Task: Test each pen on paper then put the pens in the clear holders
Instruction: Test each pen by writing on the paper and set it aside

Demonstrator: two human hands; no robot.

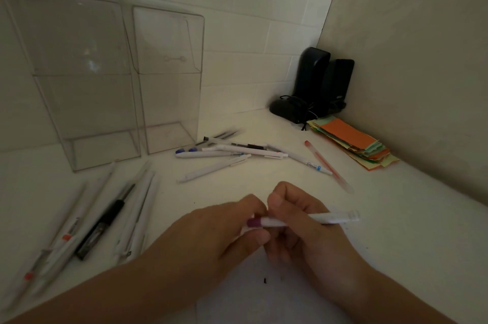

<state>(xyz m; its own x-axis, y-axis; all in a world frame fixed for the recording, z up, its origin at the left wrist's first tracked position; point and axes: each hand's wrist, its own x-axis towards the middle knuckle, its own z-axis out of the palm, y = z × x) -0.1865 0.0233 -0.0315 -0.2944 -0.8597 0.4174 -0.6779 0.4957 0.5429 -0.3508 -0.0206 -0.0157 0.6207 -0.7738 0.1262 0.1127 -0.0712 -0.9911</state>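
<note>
Both hands meet at the centre over a white pen [330, 218] with a purple end [254, 222]. My right hand [298, 228] grips the pen's barrel, which sticks out to the right. My left hand [224, 228] pinches the purple end between thumb and fingers. Below the hands lies a white sheet of paper [264, 302] with a small dark mark. Two clear holders [87, 102] [171, 86] stand side by side at the back left. A heap of pens [232, 152] lies in front of them. Several more pens [105, 218] lie in a row at the left.
A red-capped clear pen [330, 168] lies to the right of the heap. A stack of coloured paper slips [353, 141] sits by the right wall. Black speakers with a cable [317, 86] fill the back corner. A wall runs close along the right side.
</note>
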